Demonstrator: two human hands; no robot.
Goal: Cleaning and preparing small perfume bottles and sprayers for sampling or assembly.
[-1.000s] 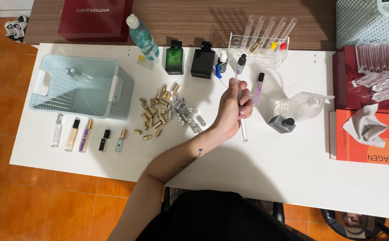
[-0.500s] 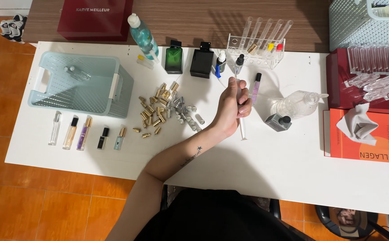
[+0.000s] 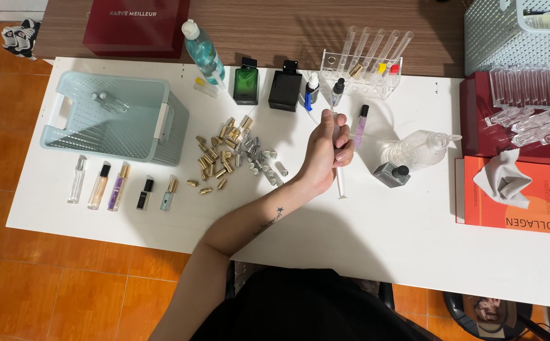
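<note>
1. The left hand (image 3: 327, 153) reaches out over the white surface (image 3: 376, 233), its fingers curled tightly round a thin clear tube (image 3: 338, 180).
2. The tube runs roughly upright through the fist; its lower end sticks out below the fingers, toward the person, at or just above the surface.
3. The right hand is out of view.
4. Just beside the hand on its right lies a slim vial of pale purple liquid (image 3: 359, 127) with a black cap.
5. Past the fingertips stand a small dropper bottle (image 3: 337, 90) and a clear rack of test tubes (image 3: 366, 66).
6. To the left of the rack stand a black square bottle (image 3: 286, 86), a green square bottle (image 3: 246, 81) and a tilted blue-green bottle (image 3: 201, 50) with a white cap.
7. A scatter of small gold and silver caps (image 3: 234, 155) lies near the hand on its left.
8. Further left a pale blue basket (image 3: 161, 136) holds a clear glass bottle, and a row of five small spray bottles (image 3: 120, 186) lies in front of it.
9. To the right of the hand a clear plastic bottle (image 3: 417, 148) lies on its side, with a small grey bottle (image 3: 393, 174) touching or just beside it.
10. An orange box (image 3: 527, 208) with a crumpled white cloth (image 3: 502, 178) on it sits at the right edge.
</note>
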